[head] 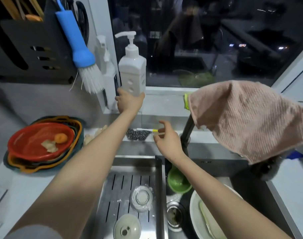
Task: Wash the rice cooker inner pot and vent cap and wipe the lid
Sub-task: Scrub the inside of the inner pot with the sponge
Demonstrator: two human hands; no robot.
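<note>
My left hand (129,102) grips the base of a white pump soap bottle (132,69) by the window sill. My right hand (166,140) hovers over the ledge behind the sink with loosely curled fingers, close to a yellow-tipped stick (155,130); I see nothing plainly held in it. Two round vent cap pieces lie on the slotted steel drain tray (116,187): a clear one (142,198) and a grey-green one (127,228). A pale inner pot (194,213) sits in the sink at lower right with a paddle (205,219) inside.
A pink cloth (247,121) hangs over the black faucet (187,133). A steel scourer (138,134) lies on the ledge. A green strainer (178,181) and the drain (174,216) are in the sink. Stacked baskets (40,140) sit at left, a blue brush (83,54) hangs above.
</note>
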